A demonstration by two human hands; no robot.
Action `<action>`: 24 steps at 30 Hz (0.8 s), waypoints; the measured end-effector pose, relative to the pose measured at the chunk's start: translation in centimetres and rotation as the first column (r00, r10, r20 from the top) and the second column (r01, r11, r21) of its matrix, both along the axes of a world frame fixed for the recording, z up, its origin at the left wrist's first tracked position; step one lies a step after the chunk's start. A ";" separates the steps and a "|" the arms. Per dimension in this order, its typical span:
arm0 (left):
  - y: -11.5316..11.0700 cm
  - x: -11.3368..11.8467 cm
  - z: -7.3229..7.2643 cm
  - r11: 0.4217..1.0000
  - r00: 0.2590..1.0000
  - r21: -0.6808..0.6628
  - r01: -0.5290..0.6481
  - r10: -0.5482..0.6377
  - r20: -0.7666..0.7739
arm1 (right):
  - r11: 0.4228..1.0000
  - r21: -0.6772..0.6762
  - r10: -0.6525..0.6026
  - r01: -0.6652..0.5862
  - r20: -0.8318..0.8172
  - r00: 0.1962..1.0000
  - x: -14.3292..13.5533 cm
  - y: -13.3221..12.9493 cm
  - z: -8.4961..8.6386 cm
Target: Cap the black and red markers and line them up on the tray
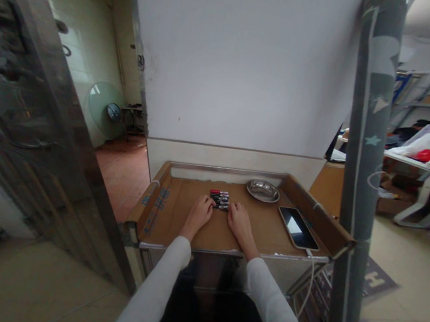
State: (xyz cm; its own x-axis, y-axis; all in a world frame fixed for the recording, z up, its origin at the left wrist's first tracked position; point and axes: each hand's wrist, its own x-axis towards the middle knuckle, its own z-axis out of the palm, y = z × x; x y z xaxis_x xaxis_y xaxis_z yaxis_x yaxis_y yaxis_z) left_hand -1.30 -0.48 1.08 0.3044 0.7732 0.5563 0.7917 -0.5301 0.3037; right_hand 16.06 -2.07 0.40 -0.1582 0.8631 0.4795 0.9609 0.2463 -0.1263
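Several marker pens point(219, 199) lie side by side in a small stack of rows on the cardboard-lined tray point(179, 221); the farthest is red, the others look black with pale printing. At their left ends rests my left hand point(200, 213), fingers curled and pressed together against the pens. My right hand point(239, 221) is closed at the right ends, its fingertips touching the nearer pens. Between them the two hands hold the row from both sides. The exact fingertip contact is small and partly hidden.
Behind my right hand sits a round metal dish point(263, 190). A phone point(298, 228) lies at the right with a white cable point(308, 288) hanging over the front edge. Raised cardboard sides point(316, 215) border the tray. A wrapped post point(361, 181) stands right, a metal door point(43, 97) left.
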 end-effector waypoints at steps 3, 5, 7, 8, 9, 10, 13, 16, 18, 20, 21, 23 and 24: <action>0.3 -0.1 0.1 0.994 0.994 -0.007 0.105 -0.105 0.007 | 0.998 -0.010 0.059 -0.059 -0.012 0.998 0.1 0.3 -0.1; 0.5 -0.1 0.0 0.993 0.994 -0.028 0.112 -0.111 0.008 | 0.997 -0.019 0.073 -0.073 -0.014 0.997 0.1 0.5 -0.2; 0.8 -0.2 -0.1 0.993 0.994 -0.053 0.106 -0.106 0.008 | 0.997 -0.026 0.070 -0.071 -0.011 0.997 0.1 0.6 -0.2; 0.9 -0.2 -0.2 0.993 0.995 -0.065 0.103 -0.103 0.009 | 0.997 -0.030 0.068 -0.068 -0.008 0.998 0.0 0.6 -0.2; 0.9 -0.2 -0.2 0.992 0.995 -0.075 0.102 -0.102 0.010 | 0.997 -0.033 0.064 -0.064 -0.006 0.998 0.0 0.6 -0.2; 1.0 -0.2 -0.2 0.991 0.995 -0.082 0.103 -0.102 0.011 | 0.997 -0.036 0.061 -0.061 -0.005 0.998 0.0 0.6 -0.1; 0.9 -0.2 -0.1 0.988 0.991 -0.088 0.131 -0.129 0.027 | 0.998 -0.025 0.053 -0.053 -0.002 0.999 -0.1 0.5 0.0; 0.8 -0.1 0.1 0.984 0.983 -0.093 0.154 -0.143 0.114 | 0.999 0.021 0.039 -0.039 0.011 0.999 -0.2 0.3 0.2; 0.8 -0.1 0.1 0.978 0.968 -0.110 0.178 -0.154 0.198 | 0.997 0.064 0.039 -0.041 0.032 0.999 -0.3 0.2 0.3; 0.8 0.0 0.0 0.969 0.949 -0.113 0.219 -0.184 0.255 | 0.991 0.107 0.076 -0.082 0.060 0.995 -0.4 0.1 0.3; 0.8 0.0 0.0 0.965 0.941 -0.107 0.237 -0.202 0.270 | 0.986 0.124 0.108 -0.116 0.072 0.992 -0.5 0.1 0.4; 0.9 -0.1 -0.2 0.961 0.931 -0.093 0.262 -0.226 0.286 | 0.972 0.144 0.174 -0.184 0.080 0.981 -0.5 0.1 0.4; 0.9 -0.1 -0.2 0.960 0.929 -0.089 0.267 -0.231 0.289 | 0.966 0.149 0.201 -0.211 0.075 0.977 -0.5 0.1 0.4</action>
State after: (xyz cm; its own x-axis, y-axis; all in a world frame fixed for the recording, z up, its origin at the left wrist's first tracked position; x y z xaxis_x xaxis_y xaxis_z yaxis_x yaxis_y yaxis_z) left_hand -1.39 0.37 0.89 0.3458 0.7607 0.5494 0.5160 -0.6432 0.5658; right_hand 15.54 -2.01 0.84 -0.3567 0.7244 0.5899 0.8919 0.4520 -0.0157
